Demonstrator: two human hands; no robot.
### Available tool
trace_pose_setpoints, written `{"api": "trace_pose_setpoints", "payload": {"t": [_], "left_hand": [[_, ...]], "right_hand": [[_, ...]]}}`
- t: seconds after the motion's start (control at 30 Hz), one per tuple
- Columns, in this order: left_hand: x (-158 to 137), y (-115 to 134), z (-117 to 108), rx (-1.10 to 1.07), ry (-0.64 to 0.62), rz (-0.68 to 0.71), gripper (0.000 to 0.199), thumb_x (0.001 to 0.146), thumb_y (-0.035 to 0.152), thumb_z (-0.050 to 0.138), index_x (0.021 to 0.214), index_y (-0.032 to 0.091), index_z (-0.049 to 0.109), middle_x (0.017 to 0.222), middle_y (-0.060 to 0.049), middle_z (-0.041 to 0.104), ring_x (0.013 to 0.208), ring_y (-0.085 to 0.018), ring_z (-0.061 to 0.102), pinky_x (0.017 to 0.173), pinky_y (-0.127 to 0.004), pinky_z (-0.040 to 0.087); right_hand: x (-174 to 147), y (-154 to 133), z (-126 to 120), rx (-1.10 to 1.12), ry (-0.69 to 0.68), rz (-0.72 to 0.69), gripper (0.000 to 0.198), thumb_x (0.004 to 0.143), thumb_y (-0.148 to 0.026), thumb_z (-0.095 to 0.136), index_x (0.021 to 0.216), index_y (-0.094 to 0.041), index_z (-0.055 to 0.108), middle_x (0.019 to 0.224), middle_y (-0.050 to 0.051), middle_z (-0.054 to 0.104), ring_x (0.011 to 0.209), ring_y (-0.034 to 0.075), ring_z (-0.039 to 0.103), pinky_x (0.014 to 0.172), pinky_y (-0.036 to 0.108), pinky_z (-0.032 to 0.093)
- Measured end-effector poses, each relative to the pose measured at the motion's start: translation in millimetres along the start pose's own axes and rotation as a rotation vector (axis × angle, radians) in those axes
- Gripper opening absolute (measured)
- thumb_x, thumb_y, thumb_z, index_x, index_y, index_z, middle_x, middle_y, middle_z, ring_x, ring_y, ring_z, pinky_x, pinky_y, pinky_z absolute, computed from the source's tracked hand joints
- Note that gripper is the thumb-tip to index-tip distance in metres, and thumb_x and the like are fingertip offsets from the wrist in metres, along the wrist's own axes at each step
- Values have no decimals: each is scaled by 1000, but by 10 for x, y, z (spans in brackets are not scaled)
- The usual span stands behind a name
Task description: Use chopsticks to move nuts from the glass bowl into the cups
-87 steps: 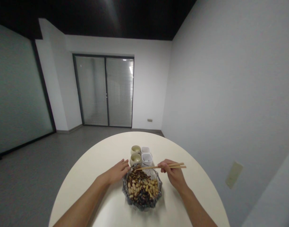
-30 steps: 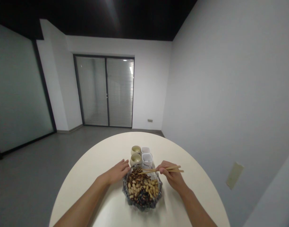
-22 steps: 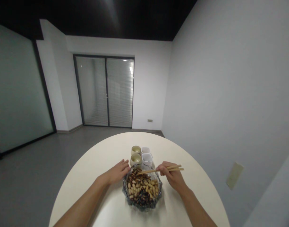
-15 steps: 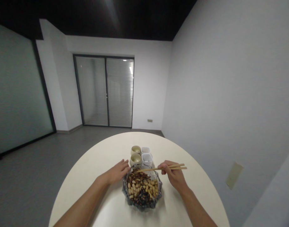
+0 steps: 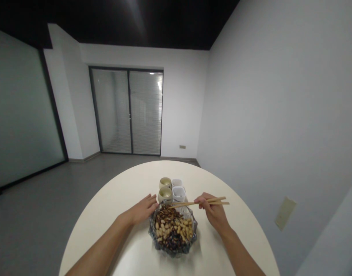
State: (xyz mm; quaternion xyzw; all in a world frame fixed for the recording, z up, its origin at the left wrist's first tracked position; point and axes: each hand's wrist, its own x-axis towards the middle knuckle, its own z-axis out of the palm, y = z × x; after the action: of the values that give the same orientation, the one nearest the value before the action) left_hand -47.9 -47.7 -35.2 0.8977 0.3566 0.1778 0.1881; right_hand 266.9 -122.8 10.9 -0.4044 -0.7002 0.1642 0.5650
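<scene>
My right hand [image 5: 207, 205] grips a pair of wooden chopsticks [image 5: 216, 201], whose tips reach left over the far part of a glass bowl [image 5: 194, 230]. Whether the tips pinch anything is too small to tell. Inside the bowl lie dark brown seeds [image 5: 167, 216], pale pistachio-like nuts [image 5: 162, 229], peanuts in shells [image 5: 185, 226] and dark, shiny pieces [image 5: 174, 240], each kind in its own area. My left hand [image 5: 145, 209] rests with extended fingers at the bowl's left rim, holding nothing.
Just beyond the bowl stand two greenish cups [image 5: 165, 194] on the left and two white square containers [image 5: 179, 194] on the right. Small dark bits show in the nearer white container. Everything sits on a round cream table [image 5: 130, 180], with a wall [image 5: 265, 115] to the right.
My right hand and the chopsticks have shifted slightly right and up, the tips drawing away from the seeds. My left hand stays in place.
</scene>
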Motion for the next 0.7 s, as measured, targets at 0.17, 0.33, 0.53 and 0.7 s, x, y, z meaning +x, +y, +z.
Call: {"api": "trace_pose_setpoints", "payload": {"t": [0.17,0.33,0.53,0.7], "left_hand": [[11,-14,18,-2,13,24,59,103,55,19,117,21,64,127,-7,65,137,-26,41,122,-45,16],[24,-20,29,-3,3,8,58,104,54,19,118,20,64,132,-8,62,138,-26,39,122,-47,16],[34,-24,30,-19,11,8,54,104,51,22,120,20,63,134,-7,61,139,-25,37,122,-46,16],[33,-45,43,-26,22,-5,52,104,51,25,118,20,64,134,-7,61,139,-25,39,122,-45,17]], "right_hand": [[-1,22,-5,-22,-29,-2,49,95,-55,51,71,-20,75,59,2,60,58,16,56,55,26,44],[-11,42,1,-31,-49,12,45,95,-51,52,71,-19,74,60,2,61,59,17,57,57,26,44],[-15,27,10,-59,-104,21,42,94,-46,56,65,-20,69,60,2,62,59,16,57,56,26,41],[-20,-2,9,-65,-92,29,41,94,-45,56,66,-19,70,58,1,62,57,15,57,56,25,42]]}}
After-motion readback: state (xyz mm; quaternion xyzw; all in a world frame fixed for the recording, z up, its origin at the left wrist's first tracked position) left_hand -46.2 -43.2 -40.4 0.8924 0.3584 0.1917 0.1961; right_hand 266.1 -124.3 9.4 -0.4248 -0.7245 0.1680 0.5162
